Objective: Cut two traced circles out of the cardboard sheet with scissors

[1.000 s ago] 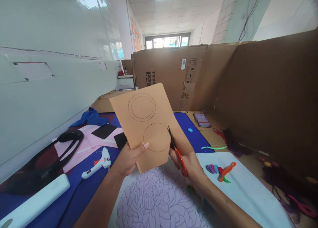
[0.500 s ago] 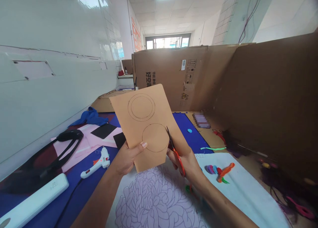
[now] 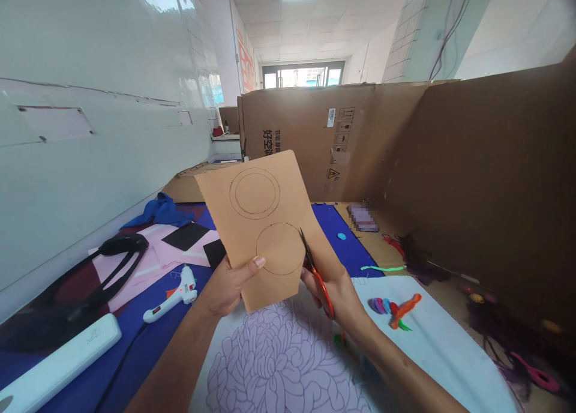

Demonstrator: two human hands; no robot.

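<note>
My left hand (image 3: 231, 284) grips a sheet of tan card (image 3: 288, 191) by its lower left, thumb on the front face. Two drawn rings, one inside the other, mark the card's upper part, and a single larger circle sits lower down. My right hand (image 3: 335, 293) is closed around orange-handled scissors (image 3: 320, 284). Their dark blades lie at the right edge of the lower circle, where the card is partly cut. Beneath both hands spreads a white sheet (image 3: 450, 353) with a printed flower of many petals.
Left of me lie a white glue gun (image 3: 173, 298), a long white power strip (image 3: 63, 365), black headgear (image 3: 119, 251), pink sheets (image 3: 135, 278) and blue cloth (image 3: 157, 212). Coloured pipe-cleaner pieces (image 3: 405, 311) rest on the right. Tall cardboard panels (image 3: 306, 119) stand behind and at right.
The view has shifted very slightly. My hands, the card and the scissors keep nearly the same positions, with the blades still at the circle's right edge.
</note>
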